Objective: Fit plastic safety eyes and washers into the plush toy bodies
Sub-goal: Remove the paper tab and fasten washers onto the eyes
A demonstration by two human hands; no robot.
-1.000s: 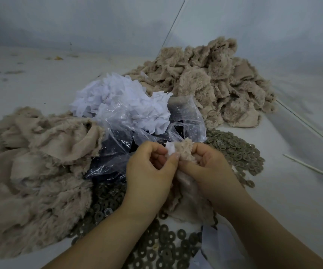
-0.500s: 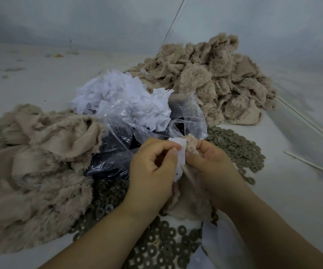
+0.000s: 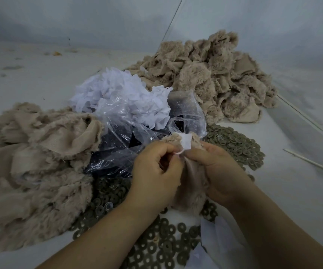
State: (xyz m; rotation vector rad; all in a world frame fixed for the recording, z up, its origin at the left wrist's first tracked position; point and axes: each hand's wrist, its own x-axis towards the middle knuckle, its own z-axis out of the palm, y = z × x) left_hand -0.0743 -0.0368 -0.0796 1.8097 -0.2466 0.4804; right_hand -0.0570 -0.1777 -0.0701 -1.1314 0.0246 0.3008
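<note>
A floppy beige plush toy body (image 3: 190, 175) hangs bunched between both hands, a small white fabric scrap (image 3: 186, 143) at its top. Flat olive-grey ring washers (image 3: 234, 146) (heaped loosely) spread underneath and just right.

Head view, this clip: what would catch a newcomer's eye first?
Probably the two hands at centre: the left hand and right hand both pinch a beige plush toy body with a small white paper-like scrap at its top. Behind them sits a crumpled clear plastic bag under a heap of white scraps, flanked by beige plush piles at left and far right. Grey-green ring washers litter the white table.
</note>
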